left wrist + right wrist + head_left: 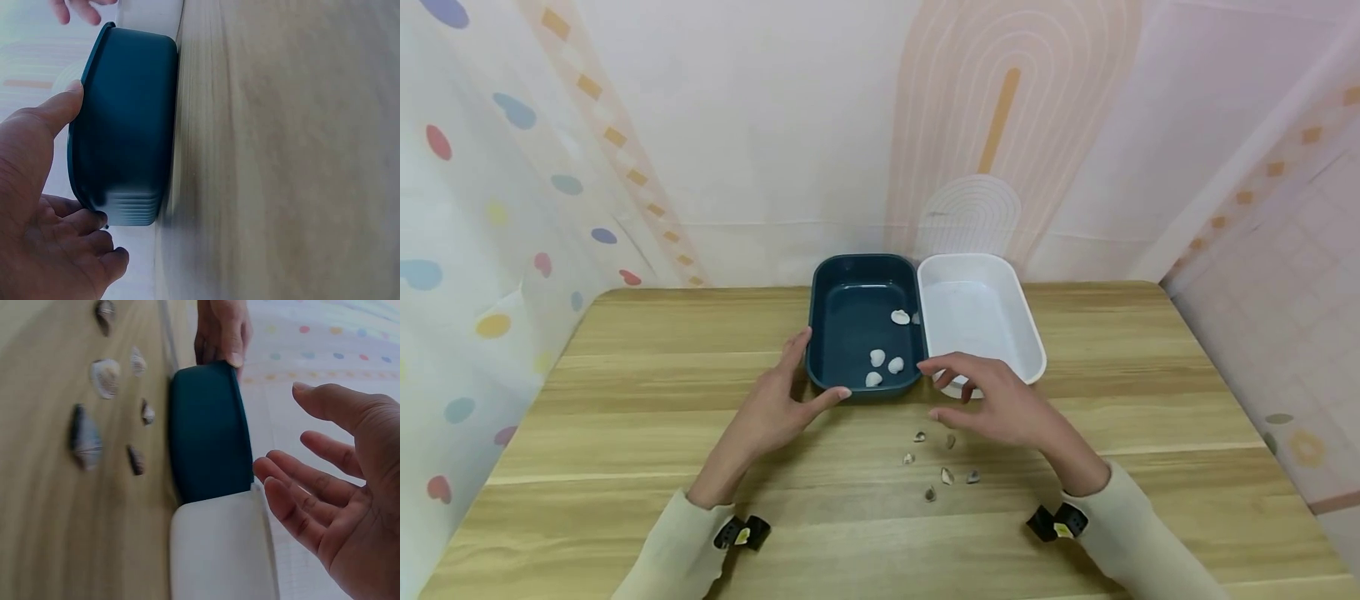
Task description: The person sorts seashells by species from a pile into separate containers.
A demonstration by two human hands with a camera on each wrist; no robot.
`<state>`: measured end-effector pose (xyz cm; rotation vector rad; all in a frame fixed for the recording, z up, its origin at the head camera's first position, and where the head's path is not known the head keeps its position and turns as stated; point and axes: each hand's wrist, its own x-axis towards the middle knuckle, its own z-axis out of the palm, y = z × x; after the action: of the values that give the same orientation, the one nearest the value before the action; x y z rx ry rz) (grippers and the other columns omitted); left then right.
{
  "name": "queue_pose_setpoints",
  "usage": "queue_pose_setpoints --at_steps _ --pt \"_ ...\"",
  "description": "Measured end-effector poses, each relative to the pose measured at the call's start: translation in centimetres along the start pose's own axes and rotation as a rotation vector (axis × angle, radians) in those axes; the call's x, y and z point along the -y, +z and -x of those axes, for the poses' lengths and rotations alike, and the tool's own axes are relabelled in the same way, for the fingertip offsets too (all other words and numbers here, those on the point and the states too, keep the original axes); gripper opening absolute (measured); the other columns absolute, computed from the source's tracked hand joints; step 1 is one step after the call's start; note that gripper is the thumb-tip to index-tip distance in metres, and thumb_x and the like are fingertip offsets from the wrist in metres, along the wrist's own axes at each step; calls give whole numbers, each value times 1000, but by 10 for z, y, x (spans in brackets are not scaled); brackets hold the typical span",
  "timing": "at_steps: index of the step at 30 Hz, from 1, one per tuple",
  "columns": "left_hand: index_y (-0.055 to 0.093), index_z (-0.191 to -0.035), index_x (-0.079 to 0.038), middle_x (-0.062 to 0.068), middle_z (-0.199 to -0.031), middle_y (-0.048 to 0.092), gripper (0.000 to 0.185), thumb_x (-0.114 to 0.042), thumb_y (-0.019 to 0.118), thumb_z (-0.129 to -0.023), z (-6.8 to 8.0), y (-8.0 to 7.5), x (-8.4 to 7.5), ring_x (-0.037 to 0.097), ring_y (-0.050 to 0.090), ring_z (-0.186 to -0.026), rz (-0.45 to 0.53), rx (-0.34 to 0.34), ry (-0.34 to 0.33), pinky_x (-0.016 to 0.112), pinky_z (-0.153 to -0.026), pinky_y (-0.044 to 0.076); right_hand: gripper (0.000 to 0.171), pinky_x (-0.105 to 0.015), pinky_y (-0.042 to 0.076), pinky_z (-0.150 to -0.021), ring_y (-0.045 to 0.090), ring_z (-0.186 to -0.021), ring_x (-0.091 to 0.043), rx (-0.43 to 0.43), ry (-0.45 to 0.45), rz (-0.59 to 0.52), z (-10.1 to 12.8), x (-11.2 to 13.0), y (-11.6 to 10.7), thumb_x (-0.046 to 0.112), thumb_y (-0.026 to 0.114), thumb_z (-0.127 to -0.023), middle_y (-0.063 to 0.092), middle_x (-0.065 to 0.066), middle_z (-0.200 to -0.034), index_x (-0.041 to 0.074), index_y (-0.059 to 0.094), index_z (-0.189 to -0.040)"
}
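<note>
Two spread hands: left hand [775, 406] touching dark tray [850, 329], right hand [1000, 404] hovering.

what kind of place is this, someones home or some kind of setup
Probably a staged recording booth, not a lived-in room: patterned fabric backdrops enclose a wooden table on three sides, and the table holds only a dark teal tub, a white tub and small shells.

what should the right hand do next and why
Probably drop to the table and pinch a dark shell: the right hand hovers open and empty, white shells already lie in the blue tray, the white tray holds none.
</note>
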<state>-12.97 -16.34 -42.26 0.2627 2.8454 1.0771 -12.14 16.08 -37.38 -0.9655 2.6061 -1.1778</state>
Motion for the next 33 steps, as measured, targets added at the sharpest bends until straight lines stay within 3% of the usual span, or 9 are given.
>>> queue_pose_setpoints --at_steps 12,19,27,33 --pt "8 -167 -22 13 -172 17 111 -73 65 -87 0 -2 1 42 29 -154 -1 11 -21 63 -117 37 50 -29 61 -81 71 -105 -24 109 37 -29 18 -9 12 20 79 -92 70 -9 -130 11 61 -138" --pt "8 -167 -22 13 -172 17 110 -70 67 -88 1 -4 -1 42 30 -154 0 14 -26 63 -117 37 45 -28 61 -80 71 -101 -18 149 66 10 25 -15 17 23 78 -93 71 -6 -126 9 64 -134" --pt "9 -167 -20 14 -172 18 111 -71 67 -87 3 -4 -1 42 31 -154 8 11 -11 63 -118 37 37 -24 54 -76 61 -87 -12 156 98 84 30 -22 20 24 80 -90 68 2 -100 12 70 -124" --pt "8 -167 -20 14 -172 19 112 -73 66 -86 4 -4 -1 42 31 -154 21 16 -7 64 -118 36 26 -21 54 -71 60 -78 -5 164 92 66 30 -32 23 16 79 -89 67 6 -89 12 73 -114"
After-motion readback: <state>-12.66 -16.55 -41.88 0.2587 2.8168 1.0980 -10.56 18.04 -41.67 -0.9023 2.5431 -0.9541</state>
